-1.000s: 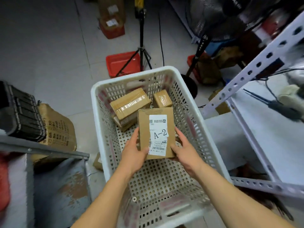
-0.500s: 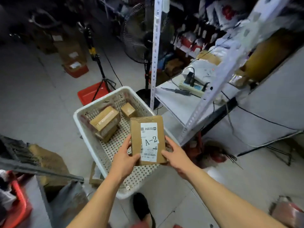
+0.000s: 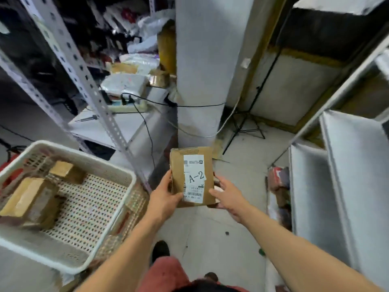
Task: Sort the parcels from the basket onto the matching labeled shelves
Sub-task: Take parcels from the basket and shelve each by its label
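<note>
A flat brown cardboard parcel [image 3: 177,175] with a white label reading "A-2" is held upright in front of me, over the floor. My left hand [image 3: 163,196] grips its lower left edge, thumb on the front. My right hand [image 3: 228,194] holds its lower right edge, fingers behind it. The white perforated basket [image 3: 88,153] stands at the lower left, with a large taped box [image 3: 29,200] and a small box [image 3: 65,170] inside it. A grey metal shelf unit [image 3: 353,165] rises at the right.
A white pillar [image 3: 202,70] stands straight ahead, wrapped by a black cable. A slotted shelf upright [image 3: 84,81] crosses left of it, with bagged parcels and a power strip on a low shelf behind. A tripod [image 3: 246,121] stands right of the pillar. Packets [image 3: 279,182] lie beside the right shelf.
My view has swung right, away from the basket. The A-2 parcel, still in both hands, has left the basket and now hangs over the floor facing the pillar.
</note>
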